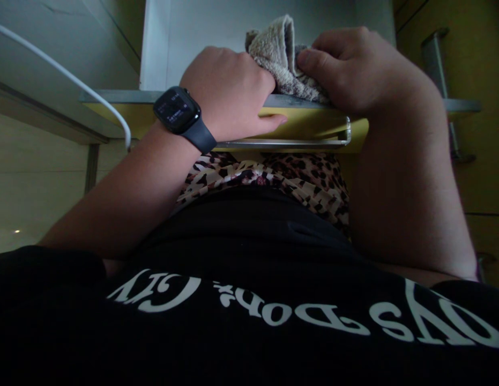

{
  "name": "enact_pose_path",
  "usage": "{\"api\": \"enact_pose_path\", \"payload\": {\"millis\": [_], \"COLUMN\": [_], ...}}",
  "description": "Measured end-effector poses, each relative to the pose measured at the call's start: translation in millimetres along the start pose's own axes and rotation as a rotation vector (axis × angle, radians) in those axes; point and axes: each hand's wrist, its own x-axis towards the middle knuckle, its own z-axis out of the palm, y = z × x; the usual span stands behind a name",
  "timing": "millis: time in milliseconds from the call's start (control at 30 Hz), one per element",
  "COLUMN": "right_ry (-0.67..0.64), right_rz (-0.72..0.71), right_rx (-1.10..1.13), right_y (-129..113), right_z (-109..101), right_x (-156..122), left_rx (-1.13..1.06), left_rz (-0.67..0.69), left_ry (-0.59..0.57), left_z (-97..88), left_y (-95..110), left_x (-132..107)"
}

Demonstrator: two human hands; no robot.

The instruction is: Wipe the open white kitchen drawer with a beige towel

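Note:
A crumpled, mottled grey-and-beige cloth is bunched over the front edge of a pulled-out drawer. My right hand is closed on the cloth's right side, its thumb pressed against the fabric. Left of the cloth, my left hand grips the yellow drawer front. Its fingers curl over the top edge, mostly hidden, and its thumb lies along the outer face. A black smartwatch is on that wrist. Below the thumb runs a metal bar handle.
A white cable hangs down on the left. Yellow cabinet fronts with a metal handle stand on the right. The drawer front is close to my patterned trousers. Pale tiled floor shows at the left.

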Motion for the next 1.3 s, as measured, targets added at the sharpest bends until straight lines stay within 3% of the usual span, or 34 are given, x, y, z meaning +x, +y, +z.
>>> {"api": "enact_pose_path", "payload": {"millis": [1300], "right_ry": [0.004], "right_rz": [-0.020], "right_rx": [-0.010], "right_y": [-2.0], "right_z": [-1.6], "right_x": [-1.2], "left_rx": [-0.008], "left_rz": [0.003], "left_ry": [0.001], "left_z": [-0.5], "left_y": [-0.7], "left_x": [-0.3]}}
